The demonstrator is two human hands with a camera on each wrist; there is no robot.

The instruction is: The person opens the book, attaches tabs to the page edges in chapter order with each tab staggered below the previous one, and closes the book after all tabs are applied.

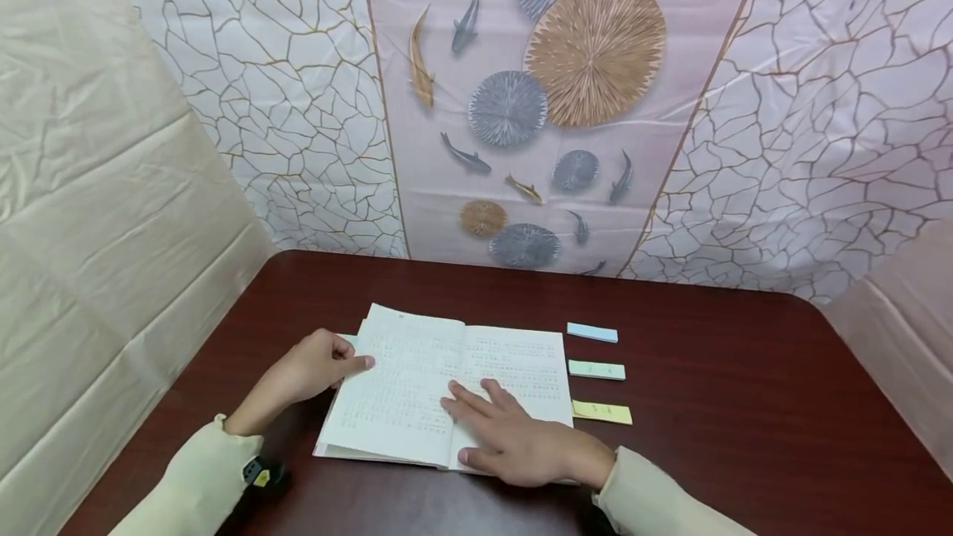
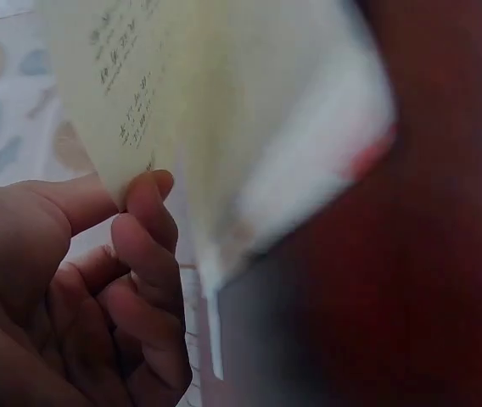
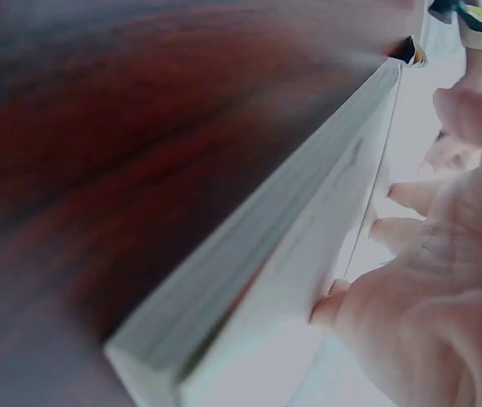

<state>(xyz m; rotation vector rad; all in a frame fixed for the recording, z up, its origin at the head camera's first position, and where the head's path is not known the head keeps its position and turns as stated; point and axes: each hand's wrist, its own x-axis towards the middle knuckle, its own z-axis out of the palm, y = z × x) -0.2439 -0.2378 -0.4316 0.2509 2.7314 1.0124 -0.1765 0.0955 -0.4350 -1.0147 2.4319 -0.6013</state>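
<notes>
An open book [image 1: 405, 379] with printed pages lies on the dark red-brown table. My left hand [image 1: 316, 366] is at its left edge, pinching a page [image 2: 122, 110] between thumb and fingertips. In the left wrist view that page stands raised, with other leaves fanned apart behind it. My right hand [image 1: 514, 437] rests palm down on the right-hand page, its fingers spread towards the middle fold. From the right wrist view, those fingertips press on the paper above the book's thick page edge [image 3: 258, 237].
Right of the book, blue [image 1: 592, 332], green [image 1: 597, 370] and yellow [image 1: 602, 412] paper strips form a column, the yellow one right at the book's edge. Something light blue [image 1: 348, 340] shows behind the book's left edge. Patterned cloth [image 1: 521, 189] hangs behind the table [image 1: 744, 404].
</notes>
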